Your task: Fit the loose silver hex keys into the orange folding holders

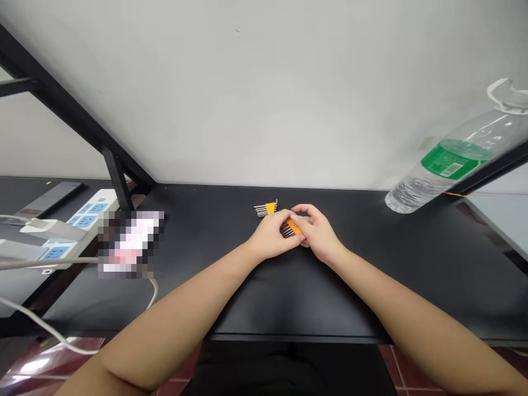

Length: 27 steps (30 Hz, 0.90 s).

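Observation:
Between both hands is a hex key set (294, 226), several silver keys in an orange holder. My left hand (274, 235) is closed around its left side, thumb and fingers curled about the keys. My right hand (317, 230) grips the orange holder from the right, its thumb on top. Parts of the set are hidden by the fingers. Just behind my left hand, a second hex key set (266, 209) with an orange holder lies on the black table (198, 231).
A large water bottle (439, 159) with a green label stands at the back right. To the left are a blurred-out phone-like object (134, 242), a white power strip (84, 220) with plugs and cables, and a grey flat device (51, 201). Black frame bars (78, 115) rise at both sides.

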Available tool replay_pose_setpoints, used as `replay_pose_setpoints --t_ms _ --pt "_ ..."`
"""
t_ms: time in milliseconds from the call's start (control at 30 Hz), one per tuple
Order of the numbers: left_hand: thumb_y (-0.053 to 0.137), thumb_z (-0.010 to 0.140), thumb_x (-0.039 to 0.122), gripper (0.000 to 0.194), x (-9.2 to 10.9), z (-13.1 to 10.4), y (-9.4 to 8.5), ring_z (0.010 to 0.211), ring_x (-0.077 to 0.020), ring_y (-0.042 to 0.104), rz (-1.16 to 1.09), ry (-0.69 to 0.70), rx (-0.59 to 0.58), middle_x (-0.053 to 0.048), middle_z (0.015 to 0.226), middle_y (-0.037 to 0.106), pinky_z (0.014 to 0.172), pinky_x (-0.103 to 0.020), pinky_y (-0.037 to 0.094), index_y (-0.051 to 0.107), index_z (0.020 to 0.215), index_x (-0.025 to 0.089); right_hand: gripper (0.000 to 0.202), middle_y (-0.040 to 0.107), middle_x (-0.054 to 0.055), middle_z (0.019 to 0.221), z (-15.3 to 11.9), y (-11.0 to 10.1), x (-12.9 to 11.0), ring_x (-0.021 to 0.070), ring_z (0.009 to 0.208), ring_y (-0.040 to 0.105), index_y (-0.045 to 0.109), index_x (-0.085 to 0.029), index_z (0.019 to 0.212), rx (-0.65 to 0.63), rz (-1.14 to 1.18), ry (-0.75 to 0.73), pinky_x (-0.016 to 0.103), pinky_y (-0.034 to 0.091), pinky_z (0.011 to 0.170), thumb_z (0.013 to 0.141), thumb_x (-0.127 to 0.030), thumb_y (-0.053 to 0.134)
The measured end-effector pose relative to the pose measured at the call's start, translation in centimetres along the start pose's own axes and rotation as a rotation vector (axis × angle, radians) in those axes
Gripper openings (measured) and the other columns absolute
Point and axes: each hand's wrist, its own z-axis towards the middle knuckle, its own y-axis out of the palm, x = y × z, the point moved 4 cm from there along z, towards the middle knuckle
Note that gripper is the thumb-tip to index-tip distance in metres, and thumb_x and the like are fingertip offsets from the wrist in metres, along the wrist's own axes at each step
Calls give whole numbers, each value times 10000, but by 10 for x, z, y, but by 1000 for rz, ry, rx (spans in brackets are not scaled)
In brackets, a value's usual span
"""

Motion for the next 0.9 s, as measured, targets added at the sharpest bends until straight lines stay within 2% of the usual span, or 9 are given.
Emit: replay_pose_setpoints --t_ms 200,267,433,500,600,667,733,800,900 --pt "769 813 384 351 8 -2 -3 854 -188 675 69 126 52 -43 980 731 786 -319 526 687 1099 197 413 541 -87 626 -7 -1 -1 80 442 413 492 -262 949 81 45 -84 200 288 398 831 -503 806" --pt "771 805 416 346 8 -4 -3 799 -182 655 94 147 59 -38 913 718 752 -317 521 693 1057 193 410 562 -77 646 -11 0 -3 85 447 434 488 -262 938 141 36 -126 208 307 394 833 -497 807" --pt "761 800 475 371 5 -9 -5 748 -169 629 124 167 83 -32 868 697 723 -312 518 682 1021 189 444 457 -115 538 -17 3 -20 57 385 324 436 -262 874 202 118 -180 194 248 378 830 -474 823" --pt "764 791 461 342 3 -10 -5 768 -171 638 135 132 69 -28 887 700 739 -311 527 678 1000 204 457 434 -118 536 -16 -6 -33 51 383 298 421 -260 854 218 115 -199 193 243 384 828 -469 826" --pt "757 784 432 274 0 -10 -6 749 -167 627 158 48 36 -8 848 676 725 -308 526 659 924 218 452 439 -104 544 -16 -36 -57 58 380 287 405 -258 826 319 -5 -316 209 227 387 853 -500 786" --pt "753 782 429 274 -1 -10 -8 738 -166 619 161 4 31 -2 832 661 713 -310 524 647 924 221 374 492 -78 579 -15 -58 -70 84 397 342 454 -260 849 314 -297 -361 241 270 414 896 -508 728" --pt "752 779 431 287 -1 -10 -9 745 -173 622 163 -14 28 -3 834 658 711 -315 524 639 942 223 287 571 -29 621 -11 -69 -73 134 485 479 528 -246 832 186 -823 -337 278 344 496 911 -449 715" --pt "752 780 430 286 -1 -10 -8 750 -176 625 167 -15 15 -5 839 660 709 -318 526 635 942 225 201 600 -6 644 -6 -74 -65 169 556 526 540 -246 822 63 -1265 -311 294 342 558 938 -349 667" --pt "747 792 425 267 -2 -10 -7 737 -172 620 189 -3 7 -5 840 665 711 -324 530 636 934 228 115 633 23 697 4 -69 -43 191 585 538 551 -245 884 -40 -1608 -243 301 288 563 987 -292 575"
